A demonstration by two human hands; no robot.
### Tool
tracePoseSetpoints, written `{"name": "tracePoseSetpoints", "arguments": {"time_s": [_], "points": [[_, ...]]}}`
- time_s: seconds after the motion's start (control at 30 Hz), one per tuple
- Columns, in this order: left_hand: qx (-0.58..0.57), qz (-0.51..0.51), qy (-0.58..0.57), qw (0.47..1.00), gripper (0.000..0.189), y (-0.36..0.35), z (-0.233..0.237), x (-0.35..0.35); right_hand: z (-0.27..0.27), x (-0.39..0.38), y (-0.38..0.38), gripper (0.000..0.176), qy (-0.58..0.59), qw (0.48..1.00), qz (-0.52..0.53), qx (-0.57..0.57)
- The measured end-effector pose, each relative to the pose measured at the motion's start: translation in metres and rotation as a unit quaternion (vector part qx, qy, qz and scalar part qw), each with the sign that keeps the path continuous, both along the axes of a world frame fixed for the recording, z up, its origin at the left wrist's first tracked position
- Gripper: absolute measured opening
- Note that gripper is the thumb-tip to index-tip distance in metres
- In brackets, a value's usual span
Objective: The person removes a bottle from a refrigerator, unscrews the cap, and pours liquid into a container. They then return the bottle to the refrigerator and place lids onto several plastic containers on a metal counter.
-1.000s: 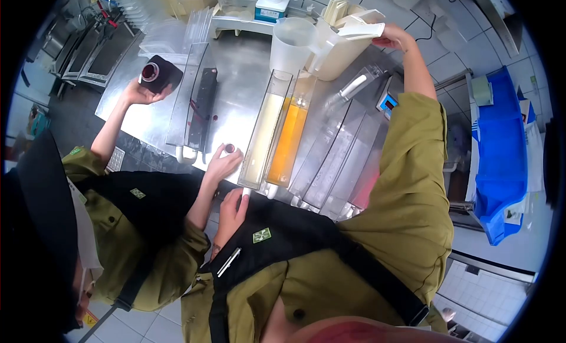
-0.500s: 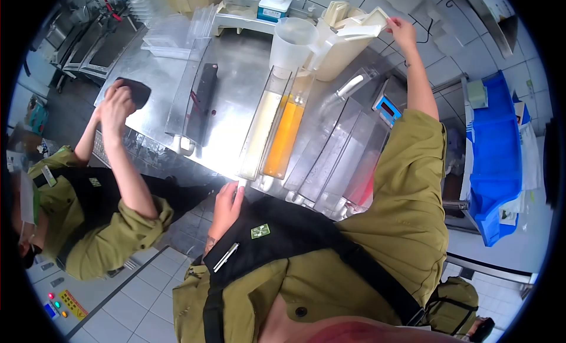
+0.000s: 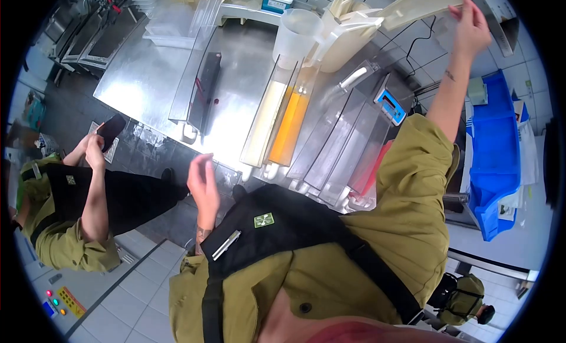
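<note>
Swung to two o'clock, my right hand (image 3: 473,33) pinches a likely light slat (image 3: 421,6) by its end, left hand (image 3: 204,188) gaping.

Cam rode on the wearer's head, looking forward and pretty steeply down at the steel table (image 3: 138,78). Close enough that their black apron (image 3: 295,210) loomed on the table's near side, left hand (image 3: 203,184) and right hand (image 3: 473,30) both in shot, and wide enough to catch a blue tray (image 3: 498,151) right of the table.
</note>
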State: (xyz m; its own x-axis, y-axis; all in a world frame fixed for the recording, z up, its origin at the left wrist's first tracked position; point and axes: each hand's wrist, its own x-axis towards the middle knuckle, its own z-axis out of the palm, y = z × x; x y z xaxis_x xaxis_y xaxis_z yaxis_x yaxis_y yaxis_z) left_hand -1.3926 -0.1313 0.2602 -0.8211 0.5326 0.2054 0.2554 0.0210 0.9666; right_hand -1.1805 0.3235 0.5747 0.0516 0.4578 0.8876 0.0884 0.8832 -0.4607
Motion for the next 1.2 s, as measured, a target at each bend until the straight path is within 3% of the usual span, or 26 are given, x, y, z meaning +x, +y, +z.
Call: {"name": "tracePoseSetpoints", "arguments": {"time_s": [0.13, 0.23, 0.27, 0.37, 0.47, 0.57, 0.73, 0.83, 1.0, 1.2], "points": [[0.129, -0.123, -0.199, 0.964, 0.027, 0.026, 0.063, -0.003, 0.009, -0.016, -0.097, 0.019, -0.018, 0.997, 0.045, 0.066], [0.201, -0.298, -0.366, 0.859, 0.042, 0.048, 0.103, 0.003, -0.028, -0.021, -0.176, 0.017, -0.127, 0.985, 0.034, 0.114], [0.233, -0.346, -0.419, 0.807, 0.048, 0.054, 0.11, 0.006, -0.044, -0.025, -0.205, 0.016, -0.219, 0.949, 0.099, 0.206], [0.292, -0.396, -0.497, 0.715, 0.054, 0.065, 0.114, 0.011, -0.127, -0.04, -0.262, 0.022, -0.267, 0.882, 0.242, 0.304], [0.172, -0.392, -0.425, 0.797, 0.061, 0.067, 0.093, 0.0, -0.161, -0.043, -0.285, 0.024, -0.333, 0.856, 0.294, 0.265], [0.138, -0.389, -0.378, 0.829, 0.069, 0.068, 0.074, -0.009, -0.17, -0.038, -0.284, 0.025, -0.438, 0.806, 0.331, 0.221], [0.101, -0.437, -0.337, 0.828, 0.073, 0.091, 0.05, -0.018, -0.21, -0.038, -0.272, 0.028, -0.479, 0.783, 0.345, 0.197], [0.078, -0.461, -0.319, 0.824, 0.073, 0.098, 0.043, -0.025, -0.216, -0.052, -0.253, 0.03, -0.444, 0.796, 0.379, 0.158], [0.019, -0.483, -0.262, 0.835, 0.073, 0.097, 0.032, -0.036, -0.223, -0.084, -0.181, 0.031, -0.422, 0.879, 0.221, -0.016], [-0.018, -0.484, -0.226, 0.845, 0.072, 0.099, 0.024, -0.049, -0.255, -0.125, -0.109, 0.051, -0.551, 0.828, 0.097, -0.029]]}}
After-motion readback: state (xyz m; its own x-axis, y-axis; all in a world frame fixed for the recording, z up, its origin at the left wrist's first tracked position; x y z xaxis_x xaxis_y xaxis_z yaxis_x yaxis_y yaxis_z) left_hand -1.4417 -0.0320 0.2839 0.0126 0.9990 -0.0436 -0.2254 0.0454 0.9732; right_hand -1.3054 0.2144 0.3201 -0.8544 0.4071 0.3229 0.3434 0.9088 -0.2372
